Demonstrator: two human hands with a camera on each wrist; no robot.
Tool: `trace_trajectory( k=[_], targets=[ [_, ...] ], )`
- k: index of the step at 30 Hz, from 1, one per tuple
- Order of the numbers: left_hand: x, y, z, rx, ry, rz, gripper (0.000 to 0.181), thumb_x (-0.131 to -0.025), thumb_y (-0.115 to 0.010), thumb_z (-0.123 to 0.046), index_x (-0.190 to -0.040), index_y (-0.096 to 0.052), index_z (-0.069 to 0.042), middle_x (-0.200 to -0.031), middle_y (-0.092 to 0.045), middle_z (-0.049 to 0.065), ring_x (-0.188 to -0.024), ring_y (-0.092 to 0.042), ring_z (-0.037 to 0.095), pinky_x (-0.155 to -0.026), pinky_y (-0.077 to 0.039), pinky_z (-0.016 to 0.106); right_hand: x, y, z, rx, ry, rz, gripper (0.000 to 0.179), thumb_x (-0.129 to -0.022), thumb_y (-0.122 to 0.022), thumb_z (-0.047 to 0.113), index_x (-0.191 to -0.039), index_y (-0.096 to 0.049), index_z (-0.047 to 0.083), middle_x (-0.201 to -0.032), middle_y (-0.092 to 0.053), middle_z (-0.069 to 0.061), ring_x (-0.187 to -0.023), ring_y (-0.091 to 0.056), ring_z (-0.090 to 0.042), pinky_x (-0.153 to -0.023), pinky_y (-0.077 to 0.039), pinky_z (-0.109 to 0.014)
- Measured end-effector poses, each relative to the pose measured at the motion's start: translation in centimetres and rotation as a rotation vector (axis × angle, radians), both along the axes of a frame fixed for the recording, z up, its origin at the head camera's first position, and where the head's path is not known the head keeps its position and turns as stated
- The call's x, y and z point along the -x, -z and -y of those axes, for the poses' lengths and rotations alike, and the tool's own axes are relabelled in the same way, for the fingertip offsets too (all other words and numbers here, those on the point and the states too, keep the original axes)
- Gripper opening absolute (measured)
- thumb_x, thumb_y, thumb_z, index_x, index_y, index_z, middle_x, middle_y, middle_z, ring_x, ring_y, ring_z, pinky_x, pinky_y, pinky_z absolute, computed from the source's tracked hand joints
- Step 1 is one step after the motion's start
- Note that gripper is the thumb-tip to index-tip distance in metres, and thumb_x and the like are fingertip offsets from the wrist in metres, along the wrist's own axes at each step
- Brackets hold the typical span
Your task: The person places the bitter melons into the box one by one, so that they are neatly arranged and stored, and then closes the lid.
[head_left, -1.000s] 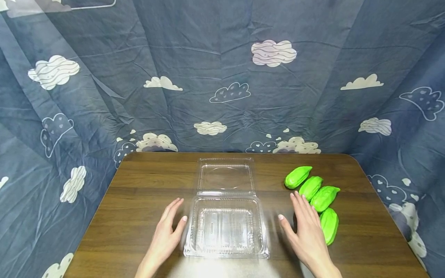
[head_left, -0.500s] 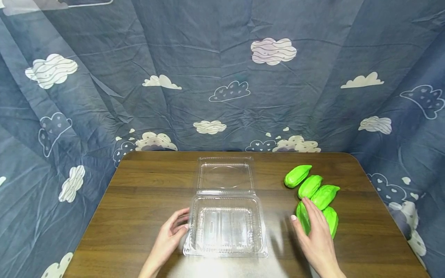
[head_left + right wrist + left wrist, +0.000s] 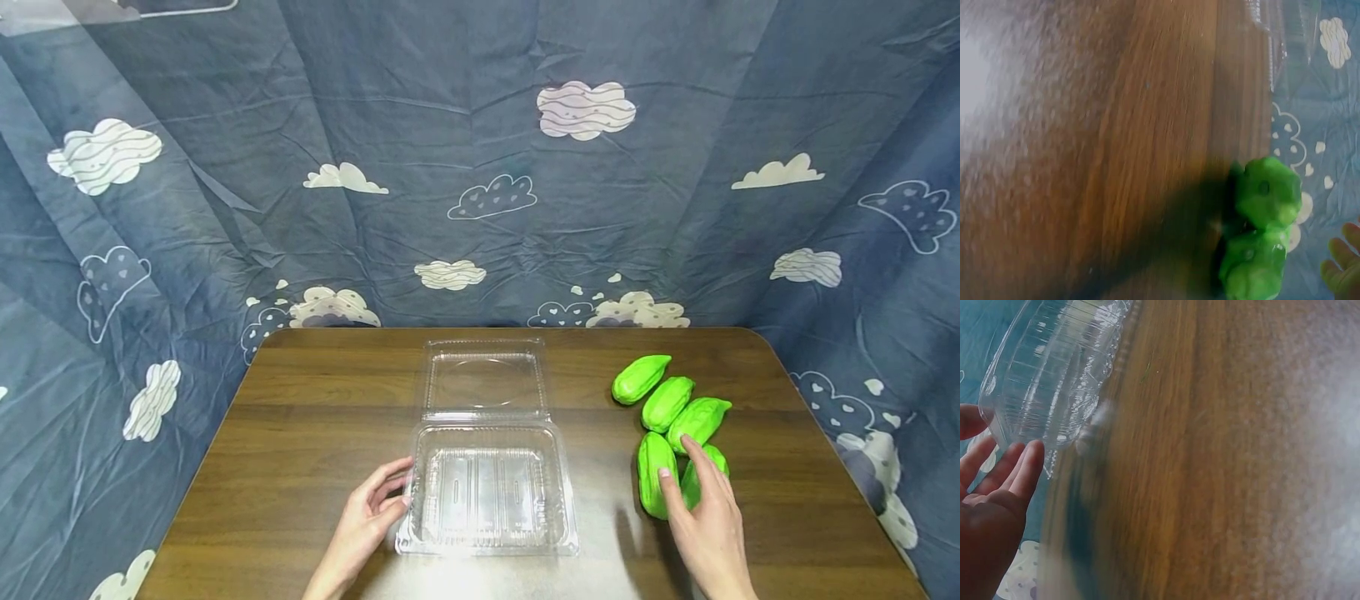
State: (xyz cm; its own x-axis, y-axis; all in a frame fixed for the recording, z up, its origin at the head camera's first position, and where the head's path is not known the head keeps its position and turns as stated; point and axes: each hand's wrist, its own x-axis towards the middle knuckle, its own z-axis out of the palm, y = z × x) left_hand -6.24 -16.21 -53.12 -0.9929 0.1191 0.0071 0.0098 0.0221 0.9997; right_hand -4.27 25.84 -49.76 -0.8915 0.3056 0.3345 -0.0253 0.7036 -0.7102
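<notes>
A clear plastic clamshell container (image 3: 570, 533) lies with its lid (image 3: 487, 385) folded back on the table. My left hand (image 3: 356, 525) is at its left side, fingertips and thumb touching the rim. In the left wrist view, the fingers (image 3: 1027, 472) reach the container's corner, fairly straight. Ridged green fruits shaped like star fruit are grouped at the right. My right hand (image 3: 708, 521) is over the nearest of them, thumb by one fruit (image 3: 654, 475) and fingers extended over another, partly hidden fruit (image 3: 711, 457). No grip is visible.
Further back lie more green fruits: one at the back (image 3: 639, 380), one behind the near pair (image 3: 667, 404), one to its right (image 3: 699, 421). The brown wooden table (image 3: 315, 400) ends at a blue cloud-patterned curtain (image 3: 420, 150).
My left hand has moved right onto the container's rim. My right hand has moved right and nearer, uncovering a green fruit that it hid before.
</notes>
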Motion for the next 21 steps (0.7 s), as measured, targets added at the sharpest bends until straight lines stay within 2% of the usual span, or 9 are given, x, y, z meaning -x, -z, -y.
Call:
trace_trajectory(
  k=[3,6,14,21],
  targets=[
    [-0.1,0.1,0.0,-0.005,-0.007,0.014,0.052,-0.083,-0.063,0.013,-0.133,-0.057,-0.001,-0.136,-0.055,0.017,-0.119,-0.056,0.030,-0.092,-0.050,0.026,0.0,0.2,-0.6,0.017,0.021,0.003,0.053,-0.093,-0.066,0.011,-0.143,-0.050,0.009,-0.143,-0.049,-0.018,-0.127,-0.044,-0.040,-0.104,-0.033,-0.050],
    [-0.1,0.2,0.0,-0.010,-0.019,0.030,0.052,-0.083,-0.063,0.013,-0.132,-0.059,-0.003,-0.136,-0.056,0.014,-0.119,-0.056,0.028,-0.092,-0.050,0.026,0.0,0.4,-1.3,0.026,0.035,0.002,0.052,-0.093,-0.065,0.010,-0.142,-0.050,0.008,-0.143,-0.049,-0.019,-0.126,-0.044,-0.044,-0.098,-0.034,-0.060],
    [-0.2,0.2,0.0,-0.017,-0.028,0.065,0.051,-0.083,-0.065,0.011,-0.131,-0.060,-0.005,-0.135,-0.058,0.011,-0.119,-0.057,0.025,-0.091,-0.050,0.025,0.2,1.4,-2.9,0.025,0.069,0.031,0.051,-0.093,-0.064,0.010,-0.142,-0.050,0.006,-0.144,-0.047,-0.019,-0.129,-0.042,-0.044,-0.103,-0.031,-0.058],
    [-0.2,0.3,0.1,-0.023,-0.025,0.077,0.051,-0.082,-0.068,0.009,-0.131,-0.060,-0.005,-0.136,-0.057,0.011,-0.120,-0.055,0.024,-0.091,-0.049,0.026,0.5,2.3,-4.1,0.005,0.072,0.077,0.054,-0.094,-0.063,0.013,-0.144,-0.045,0.003,-0.145,-0.044,-0.024,-0.128,-0.040,-0.049,-0.101,-0.030,-0.062]
  ],
)
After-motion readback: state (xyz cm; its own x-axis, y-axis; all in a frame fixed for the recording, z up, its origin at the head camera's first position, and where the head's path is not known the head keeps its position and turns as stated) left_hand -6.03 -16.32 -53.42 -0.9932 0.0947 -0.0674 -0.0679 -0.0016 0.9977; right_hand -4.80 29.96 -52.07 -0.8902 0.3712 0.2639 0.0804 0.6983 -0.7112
